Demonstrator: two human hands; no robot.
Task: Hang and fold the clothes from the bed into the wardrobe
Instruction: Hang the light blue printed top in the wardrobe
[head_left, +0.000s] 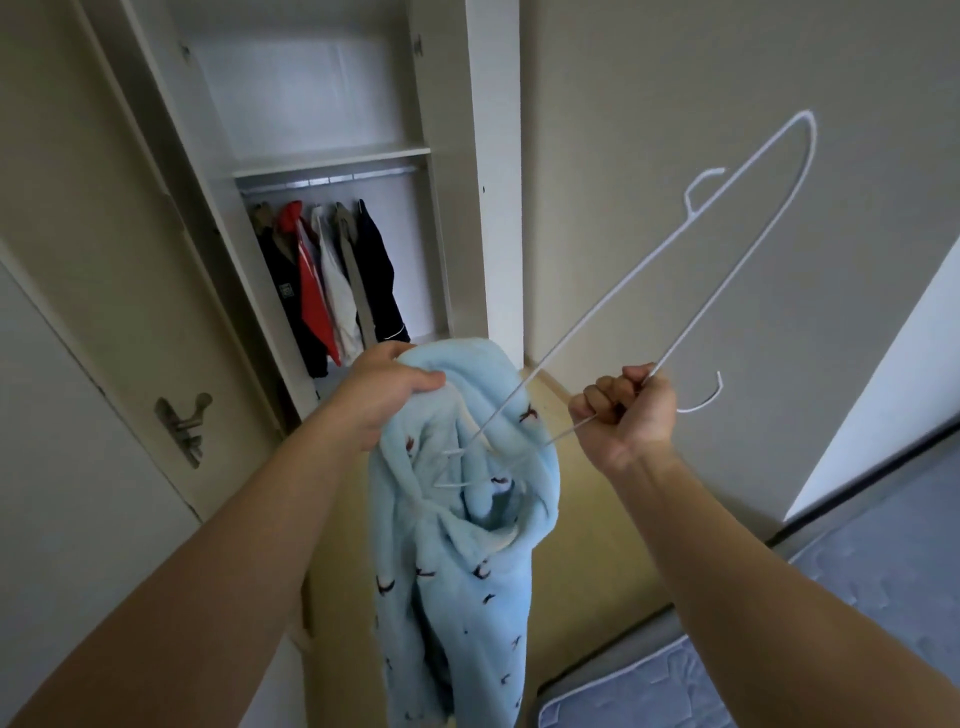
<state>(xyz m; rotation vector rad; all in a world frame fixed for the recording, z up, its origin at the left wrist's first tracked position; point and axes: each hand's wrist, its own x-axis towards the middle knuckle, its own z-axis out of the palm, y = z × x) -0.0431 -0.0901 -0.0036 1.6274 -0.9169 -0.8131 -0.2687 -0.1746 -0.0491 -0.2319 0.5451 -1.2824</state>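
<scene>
The left hand (387, 387) has its fingers curled tight round the top edge of a fluffy light blue top (467, 545) with little dark bird shapes on it. The top hangs straight down from that hand, in front of the person and between the two arms.

The right hand (623, 410) is a closed fist round a thin white wire hanger (618, 287), close to the hanger's hook. The hanger is long and skinny. It slants from low on the left to high on the right. Its low end is poked into the open neck of the top, just under the left hand. Its high end sticks up in the air, far out of the cloth.

So I think the step now is getting the hanger inside the top. The low end lies nearer the left hand, so the right hand would need to push down and left along that slant, while the left hand holds the neck open.

The tall white wardrobe (452, 234) stands open behind the hands, with dark, red and white clothes (332, 280) on its rail (332, 179). The grey-blue bed (883, 571) is low on the right
</scene>
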